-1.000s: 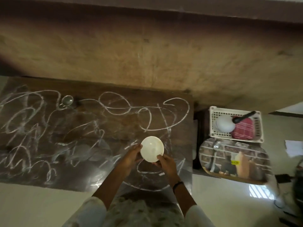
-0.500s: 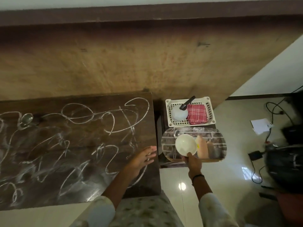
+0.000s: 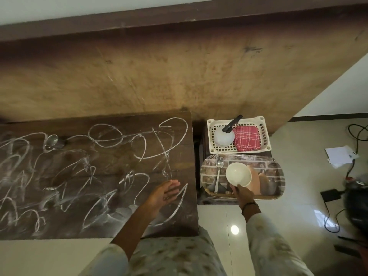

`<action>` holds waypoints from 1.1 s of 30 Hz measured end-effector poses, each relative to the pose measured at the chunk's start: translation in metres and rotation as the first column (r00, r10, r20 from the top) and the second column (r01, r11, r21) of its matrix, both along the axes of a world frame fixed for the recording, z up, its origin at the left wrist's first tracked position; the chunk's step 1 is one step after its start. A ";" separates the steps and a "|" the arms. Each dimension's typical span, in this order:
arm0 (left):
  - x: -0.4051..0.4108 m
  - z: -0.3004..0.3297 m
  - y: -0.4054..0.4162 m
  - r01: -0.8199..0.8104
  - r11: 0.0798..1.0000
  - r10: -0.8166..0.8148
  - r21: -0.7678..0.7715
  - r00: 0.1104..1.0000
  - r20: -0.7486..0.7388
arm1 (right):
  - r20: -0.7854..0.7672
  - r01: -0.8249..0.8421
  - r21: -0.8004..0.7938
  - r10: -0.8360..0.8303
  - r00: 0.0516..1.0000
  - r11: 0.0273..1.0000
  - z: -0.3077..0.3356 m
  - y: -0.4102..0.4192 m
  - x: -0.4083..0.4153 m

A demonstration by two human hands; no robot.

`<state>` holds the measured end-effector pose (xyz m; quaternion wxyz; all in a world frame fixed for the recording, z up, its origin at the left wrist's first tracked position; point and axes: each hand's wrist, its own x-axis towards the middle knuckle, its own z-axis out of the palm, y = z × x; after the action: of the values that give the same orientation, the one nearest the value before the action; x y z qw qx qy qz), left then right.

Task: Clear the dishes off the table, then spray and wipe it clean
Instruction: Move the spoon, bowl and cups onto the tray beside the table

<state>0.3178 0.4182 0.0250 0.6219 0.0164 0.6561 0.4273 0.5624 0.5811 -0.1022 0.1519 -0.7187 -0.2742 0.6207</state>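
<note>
My right hand (image 3: 242, 192) grips a white bowl (image 3: 238, 174) by its near rim and holds it over the brick-patterned tray (image 3: 275, 172) to the right of the table. On that tray a metal spoon (image 3: 218, 172) lies at the left, with a peach-coloured item beside the bowl. My left hand (image 3: 165, 193) hovers open and empty over the right end of the dark wooden table (image 3: 119, 162), which is covered in white chalk scribbles. A second spoon (image 3: 52, 140) lies at the table's far left. Behind the tray, a white basket (image 3: 264, 132) holds a spray bottle (image 3: 226, 135) and a red checked cloth (image 3: 247, 138).
A brown wall runs behind the table. On the tiled floor at right lie white papers (image 3: 339, 156), black cables (image 3: 356, 136) and a black adapter (image 3: 331, 195). A dark blurred object sits at the far right edge.
The bowl left the table: both hands held it over the tabletop, then my right hand alone carried it right to the tray. My left hand let go and stayed over the table.
</note>
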 end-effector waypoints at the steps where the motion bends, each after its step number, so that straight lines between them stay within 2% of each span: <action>1: -0.001 0.000 -0.002 -0.013 1.000 0.013 -0.003 1.000 0.002 | 0.088 -0.098 0.037 0.094 0.992 0.995 -0.002 -0.003 0.000; 2: -0.003 -0.001 -0.004 -0.025 1.000 0.025 -0.007 1.000 0.005 | 0.076 -0.126 0.070 0.121 0.990 0.990 0.002 -0.004 0.000; 3: -0.004 -0.002 -0.006 -0.037 0.999 0.037 -0.010 0.999 0.010 | 0.016 -0.058 0.075 0.057 0.998 0.996 0.006 -0.006 -0.002; 5: -0.005 -0.001 -0.010 -0.058 0.998 0.058 -0.003 0.998 0.020 | -0.061 0.010 0.005 -0.009 0.998 1.000 0.018 -0.011 -0.008; 9: -0.012 0.000 -0.018 -0.117 0.993 0.117 0.001 0.992 0.039 | -0.013 -0.159 0.029 0.159 0.987 0.987 0.027 -0.030 -0.018; 11: -0.019 0.000 -0.025 -0.139 0.990 0.139 0.006 0.990 0.037 | -0.119 -0.113 -0.045 0.107 0.987 0.993 0.034 -0.040 -0.036; 19: -0.072 0.009 -0.059 -0.273 0.960 0.269 0.068 0.961 0.058 | -0.371 -0.145 -0.171 0.073 0.926 0.975 0.076 -0.069 -0.159; 29: -0.196 0.001 -0.160 -0.531 0.846 0.520 0.055 0.843 0.140 | -0.421 -0.446 -0.049 0.387 0.820 0.894 0.086 -0.127 -0.355; 33: -0.269 -0.011 -0.216 -0.611 0.791 0.598 0.035 0.784 0.170 | -0.296 -0.619 -0.080 0.574 0.763 0.781 0.076 -0.165 -0.441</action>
<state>0.0489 0.2022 0.0143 0.4983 -0.1992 0.5586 0.6324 0.1212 0.4161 -0.0266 -0.0831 -0.5177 -0.4123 0.7451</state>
